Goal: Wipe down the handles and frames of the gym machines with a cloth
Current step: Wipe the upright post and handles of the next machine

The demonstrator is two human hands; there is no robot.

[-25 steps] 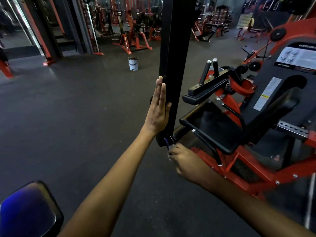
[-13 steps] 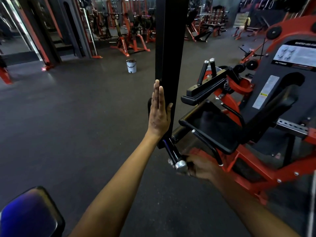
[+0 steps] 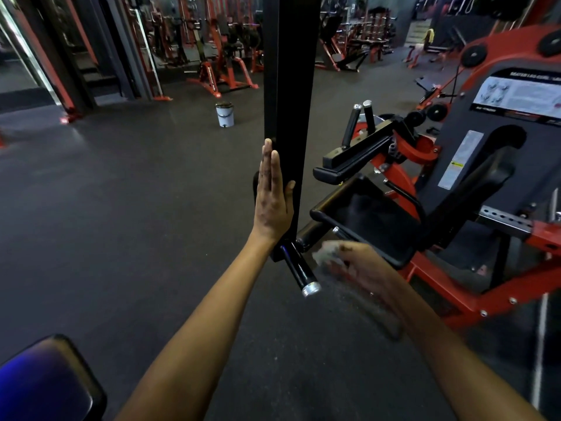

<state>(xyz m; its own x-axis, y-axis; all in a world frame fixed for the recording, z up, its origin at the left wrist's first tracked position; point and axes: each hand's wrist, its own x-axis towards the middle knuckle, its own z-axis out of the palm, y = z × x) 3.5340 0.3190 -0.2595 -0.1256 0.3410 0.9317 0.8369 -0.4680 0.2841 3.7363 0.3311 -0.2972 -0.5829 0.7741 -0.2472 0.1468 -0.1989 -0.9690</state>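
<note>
up close, the left hand (image 3: 271, 198) lies flat against the left face of a tall black upright post (image 3: 288, 117), fingers straight and together and pointing up, thumb reaching round onto the post's front face. nothing is held in it; it only presses on the frame.

just below the heel of that hand, a short black handle (image 3: 299, 270) with a silver end cap juts out from the foot of the post, angled down toward the camera. no hand touches it.

the right hand (image 3: 361, 268) is blurred, to the right of the handle and just beside it. its fingers look curled round a pale, crumpled cloth (image 3: 328, 255), which shows at the fingertips near the front edge of a black seat pad (image 3: 373, 220). whether the cloth touches the pad or the black roller (image 3: 306, 235) beside the post cannot be told through the blur.

the seat belongs to a red-framed machine (image 3: 455, 296) on the right, with a dark backrest panel carrying a pale sticker and a printed instruction placard (image 3: 522, 94) higher up. two black grips (image 3: 359, 123) with silver caps stand upright beyond the seat.

on the dark rubber floor (image 3: 121, 208), well behind the post, stands a small white bucket (image 3: 225, 114). more red and black machines line the far side of the room. a glossy padded cushion (image 3: 45, 387) with a blue sheen sits in the lower left corner.
</note>
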